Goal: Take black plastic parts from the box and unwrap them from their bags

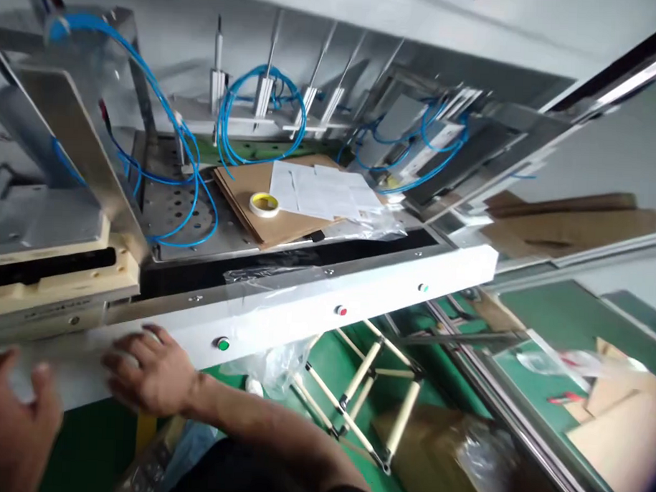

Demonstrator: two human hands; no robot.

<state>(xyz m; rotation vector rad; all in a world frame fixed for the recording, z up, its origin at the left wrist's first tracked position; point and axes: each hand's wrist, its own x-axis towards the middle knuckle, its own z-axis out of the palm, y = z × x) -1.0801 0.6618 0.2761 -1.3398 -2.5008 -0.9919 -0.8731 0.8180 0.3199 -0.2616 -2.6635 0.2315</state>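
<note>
My right hand (147, 372) lies palm down on the lower left end of the machine's white front panel (315, 314), fingers spread and slightly bent, holding nothing. My left hand (13, 414) is at the bottom left corner, blurred, with its fingers apart, hovering at the same white surface and holding nothing that I can see. A green button (223, 343) sits on the panel just right of my right hand. Clear plastic film (267, 283) drapes over the panel's top edge and hangs below it.
On the machine bed lie cardboard sheets (254, 207), white papers (322, 188) and a yellow tape roll (264, 203). Blue air hoses (190, 191) loop over the perforated plate. A red button (341, 311) and another green one (423, 287) sit further right. Cardboard pieces (617, 421) lie at the right.
</note>
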